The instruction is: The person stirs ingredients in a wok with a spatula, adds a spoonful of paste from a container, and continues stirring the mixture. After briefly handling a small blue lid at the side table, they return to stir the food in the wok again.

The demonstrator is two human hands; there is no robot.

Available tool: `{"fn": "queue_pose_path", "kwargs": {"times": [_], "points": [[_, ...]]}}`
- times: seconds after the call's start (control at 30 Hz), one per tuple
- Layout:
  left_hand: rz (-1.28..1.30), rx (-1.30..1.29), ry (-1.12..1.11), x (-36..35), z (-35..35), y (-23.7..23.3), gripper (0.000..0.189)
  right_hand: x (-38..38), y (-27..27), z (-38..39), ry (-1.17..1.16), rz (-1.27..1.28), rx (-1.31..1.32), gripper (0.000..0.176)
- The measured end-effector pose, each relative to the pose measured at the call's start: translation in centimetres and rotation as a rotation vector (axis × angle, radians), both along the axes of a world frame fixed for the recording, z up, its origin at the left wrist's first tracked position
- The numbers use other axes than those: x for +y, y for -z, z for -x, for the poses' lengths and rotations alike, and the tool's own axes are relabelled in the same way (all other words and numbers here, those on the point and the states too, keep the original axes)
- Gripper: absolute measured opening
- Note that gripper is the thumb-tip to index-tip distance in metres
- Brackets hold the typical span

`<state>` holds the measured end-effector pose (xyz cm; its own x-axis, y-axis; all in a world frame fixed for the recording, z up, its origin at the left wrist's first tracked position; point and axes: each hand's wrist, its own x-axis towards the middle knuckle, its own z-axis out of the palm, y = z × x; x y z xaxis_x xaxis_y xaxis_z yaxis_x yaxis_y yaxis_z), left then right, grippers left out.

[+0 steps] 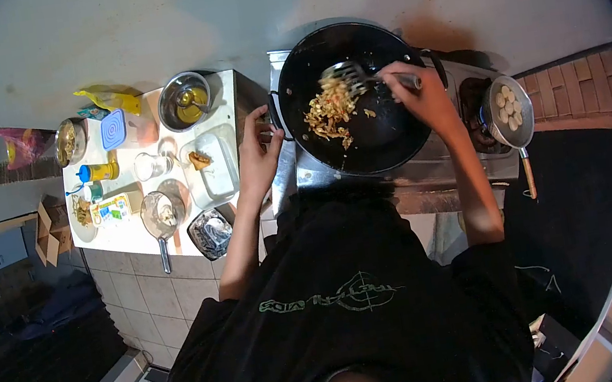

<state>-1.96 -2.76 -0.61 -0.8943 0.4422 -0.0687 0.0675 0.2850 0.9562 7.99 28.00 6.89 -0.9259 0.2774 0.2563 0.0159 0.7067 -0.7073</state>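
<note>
A large black wok (386, 148) sits on the stove in front of me, with chopped, yellowish-brown food (331, 115) gathered in its left half. In my right hand (417, 93) is the handle of a slotted metal spatula (349, 75). Its blade rests among the food and is a little blurred. My left hand (259, 147) is at the wok's left side handle (276, 117), thumb and fingers closed around it. How firmly it grips cannot be seen.
To the right, a small pan (513, 134) holding several round pale pieces stands over a lit burner. A white table (188, 243) on the left carries a metal bowl (185, 102), a plastic container (213, 184), a strainer (161, 219) and a yellow-and-blue bottle (98, 172).
</note>
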Motion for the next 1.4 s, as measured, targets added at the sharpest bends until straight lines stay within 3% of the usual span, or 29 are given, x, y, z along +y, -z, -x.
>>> {"fn": "queue_pose_path", "kwargs": {"times": [0.07, 0.2, 0.27, 0.3, 0.33, 0.4, 0.47, 0.57, 0.7, 0.77, 0.87, 0.9, 0.93, 1.0, 1.13, 1.2, 1.23, 1.27, 1.33, 1.4], "points": [[-0.010, -0.009, -0.002, 0.0, 0.2, 0.3, 0.051, -0.4, -0.8, 0.1, -0.070, 0.423, -0.100, 0.018], [0.036, -0.028, 0.017, -0.1, 0.0, -0.2, 0.052, 3.2, -1.1, 0.1, 0.041, 0.384, -0.134, 0.020], [0.025, -0.016, 0.016, -0.2, 0.1, 0.4, 0.052, 4.2, -0.8, 0.3, 0.091, -0.052, -0.152, 0.022], [0.013, -0.005, 0.018, -0.2, 0.1, 0.7, 0.052, 4.1, -0.3, 0.2, 0.082, 0.169, -0.251, 0.024], [0.013, -0.006, 0.022, -0.1, 0.0, 0.7, 0.052, 3.6, 0.3, 0.2, 0.086, 0.170, -0.252, 0.024], [-0.010, -0.001, 0.024, 0.0, 0.2, 0.5, 0.051, 2.4, 1.0, 0.4, -0.160, 0.437, -0.232, 0.022], [0.020, 0.005, 0.021, 0.1, 0.2, 0.0, 0.051, 2.1, -0.2, 0.2, -0.192, 0.491, -0.191, 0.022], [0.047, -0.004, 0.014, -0.1, 0.0, 0.0, 0.051, 3.3, -2.1, 0.0, 0.013, 0.091, -0.133, 0.017], [0.051, -0.013, 0.012, -0.1, 0.1, 0.2, 0.052, 2.5, -0.8, 0.5, 0.096, -0.085, -0.276, 0.017], [0.023, -0.009, 0.020, 0.0, 0.1, 0.4, 0.052, 0.9, 0.9, 0.7, 0.068, 0.489, -0.306, 0.020], [0.029, -0.013, 0.021, -0.1, 0.2, -0.3, 0.052, -1.3, -0.3, -0.5, 0.131, 0.481, -0.123, 0.020], [0.058, -0.021, 0.029, -0.2, 0.1, -0.5, 0.051, -1.5, -0.7, -1.1, 0.203, 0.328, -0.073, 0.020], [0.058, -0.025, 0.026, -0.2, 0.0, -0.5, 0.051, -1.8, -1.8, -1.6, 0.200, 0.328, -0.078, 0.020], [0.038, -0.019, 0.010, 0.0, 0.0, -0.4, 0.051, -2.0, -3.8, -2.4, 0.249, -0.174, -0.126, 0.022], [0.022, -0.033, 0.009, 0.0, 0.0, -0.2, 0.051, -2.3, -0.7, -2.4, 0.302, -0.266, -0.112, 0.026], [0.016, -0.018, 0.012, 0.0, 0.1, 0.2, 0.051, -3.1, 0.0, -1.2, 0.382, 0.539, -0.290, 0.029], [0.014, -0.016, 0.014, 0.0, 0.1, 0.2, 0.051, -3.6, 0.0, -0.8, 0.413, 0.555, -0.262, 0.031], [0.015, -0.008, 0.018, 0.0, 0.1, 0.1, 0.052, -3.6, -0.4, -0.9, 0.409, 0.554, -0.258, 0.031], [0.025, -0.009, 0.013, -0.3, -0.1, -0.1, 0.052, -4.0, -2.0, -1.7, 0.336, 0.203, -0.152, 0.032], [0.043, -0.023, 0.010, -0.1, -0.2, -0.7, 0.052, -4.5, -4.1, -2.5, 0.332, 0.117, -0.149, 0.033]]}}
